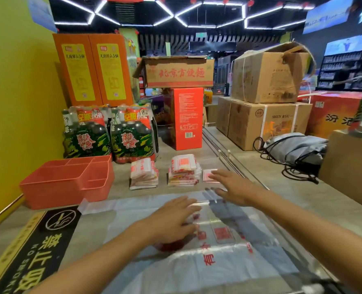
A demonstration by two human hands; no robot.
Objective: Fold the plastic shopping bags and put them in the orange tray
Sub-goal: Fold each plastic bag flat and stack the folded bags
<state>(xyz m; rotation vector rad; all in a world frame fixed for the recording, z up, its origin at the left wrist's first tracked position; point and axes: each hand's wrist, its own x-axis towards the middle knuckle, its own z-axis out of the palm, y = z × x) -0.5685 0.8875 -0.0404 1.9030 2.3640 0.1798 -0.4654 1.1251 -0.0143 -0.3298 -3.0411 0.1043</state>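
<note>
A clear plastic shopping bag (207, 257) with red print lies spread flat on the counter in front of me. My left hand (173, 219) presses flat on its middle with straight fingers. My right hand (233, 189) hovers with fingers spread over the bag's far edge, holding nothing. Beyond it lie two stacks of folded bags (144, 174) (184, 170) and a single folded bag (209, 176) partly under my right hand. The orange tray (55, 187) with dividers stands at the left, and nothing shows inside it.
Shrink-wrapped bottle packs (110, 134) and a red carton (186, 117) stand behind the stacks. Cardboard boxes (264, 122) and a grey bag with black cords (296, 151) fill the right. A black no-smoking sign (33, 247) lies on the counter at the left. A yellow wall runs along the left side.
</note>
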